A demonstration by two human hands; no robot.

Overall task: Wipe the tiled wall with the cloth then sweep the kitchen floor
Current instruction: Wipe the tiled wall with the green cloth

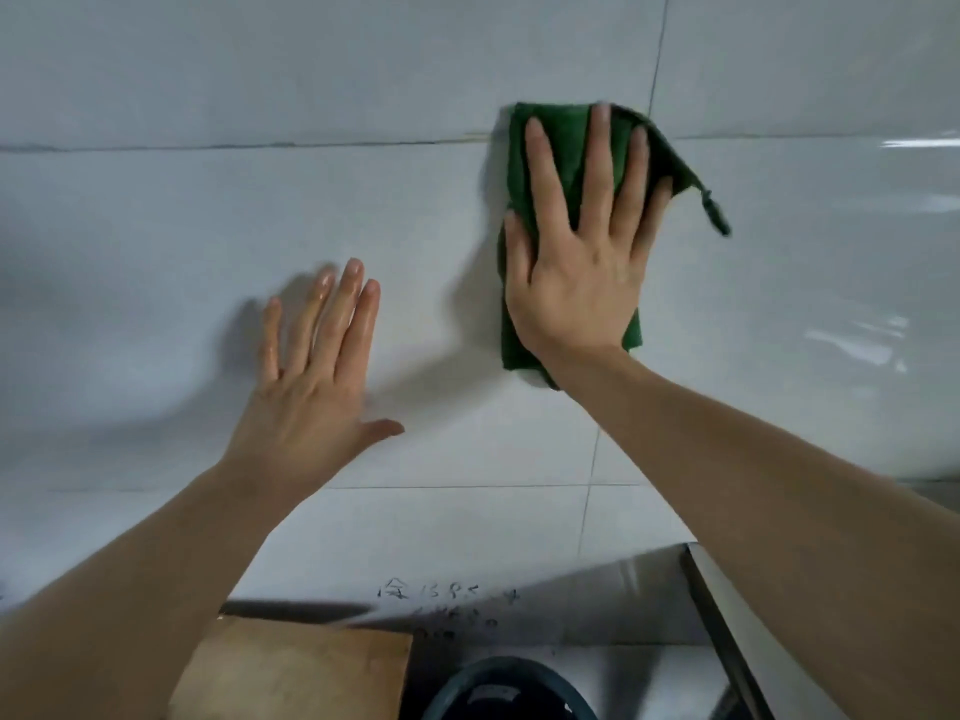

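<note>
Tiled wall (pixel 208 210): wiping step, I judged; sweeping not begun. Green cloth (pixel 563 148): folded, pinned over a grout crossing. Right hand (pixel 576 272): flat, fingers spread, pressing the cloth. Left hand (pixel 311 387): open, empty, braced on tile. Next: slide onto unwiped tile.

I see two bare forearms, no sleeves, watch or rings on either; the bare, glove-free left hand (pixel 311 392) glistens wet along its fingers; the bare, glove-free right hand (pixel 576 272) shows short, unpainted nails
</note>
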